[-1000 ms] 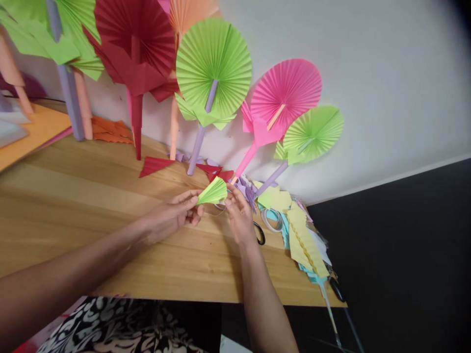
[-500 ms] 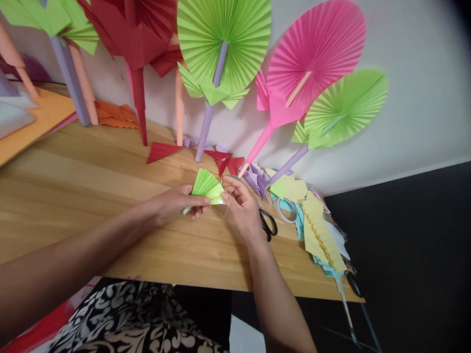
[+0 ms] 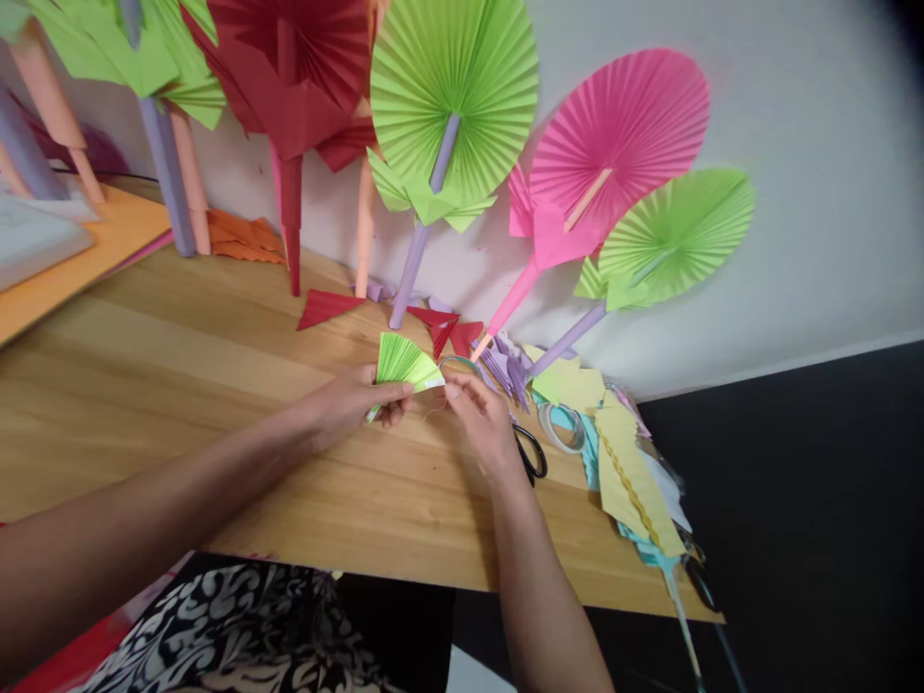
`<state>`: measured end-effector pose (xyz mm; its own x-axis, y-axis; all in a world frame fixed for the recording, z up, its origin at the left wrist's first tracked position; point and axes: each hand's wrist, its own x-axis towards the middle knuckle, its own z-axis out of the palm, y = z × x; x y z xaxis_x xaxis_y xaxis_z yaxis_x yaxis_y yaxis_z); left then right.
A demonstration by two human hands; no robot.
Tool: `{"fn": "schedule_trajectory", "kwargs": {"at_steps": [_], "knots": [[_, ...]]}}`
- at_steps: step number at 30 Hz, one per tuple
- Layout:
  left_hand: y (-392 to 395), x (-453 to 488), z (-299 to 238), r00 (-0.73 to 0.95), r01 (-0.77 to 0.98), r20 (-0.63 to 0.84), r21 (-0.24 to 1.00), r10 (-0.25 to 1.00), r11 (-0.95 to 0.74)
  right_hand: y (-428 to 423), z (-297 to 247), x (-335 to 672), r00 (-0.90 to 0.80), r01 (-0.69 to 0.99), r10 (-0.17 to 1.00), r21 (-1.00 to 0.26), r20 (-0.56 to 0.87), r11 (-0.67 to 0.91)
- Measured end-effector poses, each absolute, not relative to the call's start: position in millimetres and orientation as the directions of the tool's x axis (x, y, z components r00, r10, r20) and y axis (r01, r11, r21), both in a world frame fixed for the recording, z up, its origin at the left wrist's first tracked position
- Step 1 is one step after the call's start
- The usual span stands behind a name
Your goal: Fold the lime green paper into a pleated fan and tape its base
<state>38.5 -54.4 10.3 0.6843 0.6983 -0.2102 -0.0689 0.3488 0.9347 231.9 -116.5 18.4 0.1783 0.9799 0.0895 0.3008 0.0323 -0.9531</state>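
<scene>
A small pleated fan of light green paper [image 3: 404, 362] is in my left hand [image 3: 361, 399], thumb on top and fingers curled underneath. At its right corner shows a short white strip [image 3: 434, 383], which looks like tape. My right hand [image 3: 480, 414] is just right of that corner, thumb and fingertips pinched together; what they hold is too small to make out. A thin thread-like line [image 3: 433, 414] hangs below, between the hands. Behind my right fingers lies a ring-shaped roll [image 3: 458, 362], partly hidden. Black-handled scissors [image 3: 534, 452] rest beside my right wrist.
Along the wall stand large paper fans: green [image 3: 462, 67], dark red [image 3: 324, 48] and pink [image 3: 628, 125]. Folded red paper [image 3: 328, 308] and purple scraps [image 3: 509, 366] lie on the wooden table [image 3: 217, 385]. Another tape roll [image 3: 563, 428] sits near yellow paper [image 3: 628, 472] on the right.
My right fingers have moved slightly right, off the fan's white corner, which now shows more fully. The left hand still holds the fan. The camera view has shifted a little.
</scene>
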Motion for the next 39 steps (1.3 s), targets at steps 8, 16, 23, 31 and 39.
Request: {"fn": "schedule_trajectory", "kwargs": {"at_steps": [8, 16, 23, 31, 39], "knots": [[-57.6, 39.8, 16.1, 0.681, -0.014, -0.202, 0.957, 0.703, 0.289, -119.0, 21.3, 224.8, 0.193, 0.340, 0.969, -0.937, 0.154, 0.081], [-60.0, 40.3, 13.8, 0.570, 0.043, -0.225, 0.969, 0.790, 0.245, -122.4, 18.3, 223.0, 0.215, 0.417, 0.953, -0.902, 0.214, 0.109], [-61.7, 42.3, 16.7, 0.550, 0.127, -0.237, 0.971, 0.801, 0.201, -122.0, 16.6, 220.1, 0.236, 0.423, 0.948, -0.901, 0.215, 0.099], [-62.9, 43.1, 14.3, 0.536, 0.141, -0.235, 0.972, 0.811, 0.189, -124.7, 19.0, 217.1, 0.156, 0.687, 0.886, -0.693, 0.436, 0.220], [-62.6, 40.6, 16.4, 0.567, 0.030, -0.247, 0.960, 0.786, 0.280, -128.6, 18.8, 218.9, -0.155, 0.823, 0.752, -0.338, 0.640, 0.457]]}}
